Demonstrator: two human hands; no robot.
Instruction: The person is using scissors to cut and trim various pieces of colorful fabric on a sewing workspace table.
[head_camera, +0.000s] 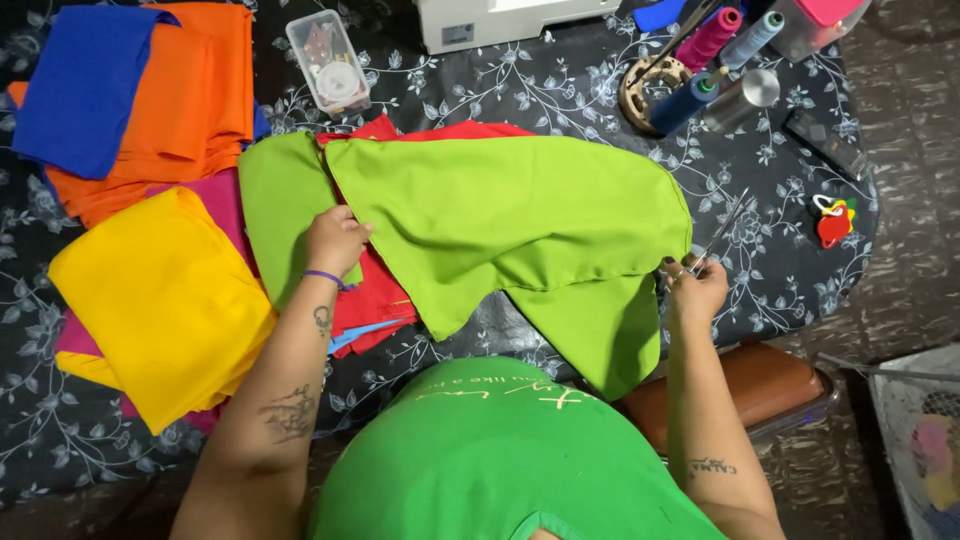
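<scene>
While my left hand presses flat, fingers together, on the left end of the lime cloth, my right hand pinches the scissors at the cloth's right edge, blades pointing up and away from me. That lime piece lies spread across the middle of the table, over a red cloth, with its lower flap hanging toward my green shirt. Left of it sits a yellow stack on pink fabric, and further back an orange stack topped by a blue fold. A clear rectangular box of small sewing bits stands behind the lime cloth, near the white machine. At the far right, thread cones in pink, pale blue and dark blue lean by a round wooden holder, beside a silvery one. A small red and green tag lies well right of the scissors
</scene>
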